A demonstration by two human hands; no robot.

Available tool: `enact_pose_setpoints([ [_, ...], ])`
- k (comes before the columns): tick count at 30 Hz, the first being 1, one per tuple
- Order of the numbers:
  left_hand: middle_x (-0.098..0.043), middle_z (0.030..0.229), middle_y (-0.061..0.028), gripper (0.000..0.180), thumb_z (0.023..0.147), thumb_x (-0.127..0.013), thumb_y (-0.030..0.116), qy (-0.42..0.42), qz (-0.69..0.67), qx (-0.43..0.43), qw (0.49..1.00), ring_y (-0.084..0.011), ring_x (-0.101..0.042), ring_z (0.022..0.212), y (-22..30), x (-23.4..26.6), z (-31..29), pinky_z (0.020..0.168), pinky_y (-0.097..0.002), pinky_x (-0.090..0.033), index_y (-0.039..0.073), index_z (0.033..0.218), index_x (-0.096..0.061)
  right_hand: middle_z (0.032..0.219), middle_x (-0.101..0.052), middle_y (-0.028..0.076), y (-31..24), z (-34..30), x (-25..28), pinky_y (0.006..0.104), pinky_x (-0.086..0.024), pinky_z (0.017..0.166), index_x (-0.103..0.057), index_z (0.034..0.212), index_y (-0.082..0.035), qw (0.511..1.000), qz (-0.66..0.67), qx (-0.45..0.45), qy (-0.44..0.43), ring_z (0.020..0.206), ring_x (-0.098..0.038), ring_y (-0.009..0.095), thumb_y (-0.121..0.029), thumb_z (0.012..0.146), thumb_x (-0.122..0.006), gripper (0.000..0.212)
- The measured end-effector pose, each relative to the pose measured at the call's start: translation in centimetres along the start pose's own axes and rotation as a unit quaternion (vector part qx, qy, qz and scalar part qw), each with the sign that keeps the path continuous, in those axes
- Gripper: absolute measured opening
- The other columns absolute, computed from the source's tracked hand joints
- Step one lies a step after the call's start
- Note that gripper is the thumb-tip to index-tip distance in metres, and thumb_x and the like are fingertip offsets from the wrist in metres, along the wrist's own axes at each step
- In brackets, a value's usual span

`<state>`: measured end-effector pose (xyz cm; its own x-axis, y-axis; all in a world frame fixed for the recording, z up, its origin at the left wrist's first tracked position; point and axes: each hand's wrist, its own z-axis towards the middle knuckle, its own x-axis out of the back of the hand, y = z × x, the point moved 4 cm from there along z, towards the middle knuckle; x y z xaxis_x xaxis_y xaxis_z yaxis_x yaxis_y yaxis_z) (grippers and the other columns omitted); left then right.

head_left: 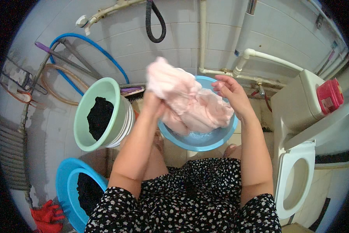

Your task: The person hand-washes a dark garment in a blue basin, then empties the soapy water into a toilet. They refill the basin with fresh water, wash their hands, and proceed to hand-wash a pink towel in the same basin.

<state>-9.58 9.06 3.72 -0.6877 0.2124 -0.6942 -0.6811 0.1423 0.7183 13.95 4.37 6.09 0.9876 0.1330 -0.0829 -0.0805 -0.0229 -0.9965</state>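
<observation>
Left hand (154,105) grips pink cloth (184,93) over blue basin (205,144); right hand (234,97) empty, loosely open. Likely rinsing; next calls for 2-handed grip.

Ahead of me is a pale tiled wall (182,23); cream-white pipes (203,39) run up and along it; on my right stands a white toilet (295,101), lid (322,124) raised; beneath me lies light tiled floor (175,158); soft shadows fall on the left wall (63,143).
</observation>
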Motion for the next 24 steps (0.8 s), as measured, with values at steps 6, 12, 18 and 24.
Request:
enact_pose_setpoints([
  [6, -0.046, 0.129, -0.0131, 0.044, 0.095, -0.035, 0.033, -0.09, -0.154, -0.077, 0.981, -0.0272, -0.042, 0.121, 5.8, -0.4, -1.3, 0.105, -0.0432, -0.03, 0.002, 0.126, -0.041, 0.116, -0.054, 0.017, 8.8, 0.9, -0.8, 0.0432, -0.042, 0.089, -0.042, 0.127, -0.008, 0.876, -0.476, 0.063, -0.049, 0.102, -0.055, 0.03, -0.029, 0.073, -0.068, 0.063],
  [12, -0.051, 0.123, -0.0093, 0.038, 0.093, -0.04, 0.032, -0.112, -0.192, -0.148, 0.964, -0.0248, -0.046, 0.116, 9.2, 0.2, -1.8, 0.104, -0.0414, -0.031, 0.006, 0.12, -0.047, 0.099, -0.063, 0.014, 15.4, 0.2, -1.5, 0.0456, -0.044, 0.083, -0.054, 0.115, -0.015, 0.751, -0.619, -0.133, -0.186, 0.094, -0.059, 0.034, -0.028, 0.076, -0.06, 0.041],
  [18, -0.053, 0.118, -0.0065, 0.033, 0.094, -0.039, 0.032, -0.141, -0.228, -0.152, 0.951, -0.0223, -0.049, 0.11, 9.2, 0.0, -1.6, 0.101, -0.0396, -0.035, 0.008, 0.114, -0.05, 0.096, -0.064, 0.016, 11.4, 1.3, -1.2, 0.0403, -0.047, 0.079, -0.056, 0.109, -0.011, 0.891, -0.447, -0.061, -0.05, 0.091, -0.06, 0.035, -0.027, 0.078, -0.058, 0.036],
  [24, -0.052, 0.123, -0.0096, 0.036, 0.093, -0.043, 0.029, -0.167, -0.276, -0.126, 0.938, -0.0237, -0.047, 0.115, 8.0, -1.2, -0.9, 0.103, -0.0406, -0.033, 0.004, 0.119, -0.048, 0.099, -0.063, 0.018, 14.0, -1.7, -7.6, 0.0417, -0.046, 0.082, -0.057, 0.111, -0.008, 0.842, -0.491, 0.075, -0.21, 0.093, -0.06, 0.033, -0.026, 0.078, -0.057, 0.038],
])
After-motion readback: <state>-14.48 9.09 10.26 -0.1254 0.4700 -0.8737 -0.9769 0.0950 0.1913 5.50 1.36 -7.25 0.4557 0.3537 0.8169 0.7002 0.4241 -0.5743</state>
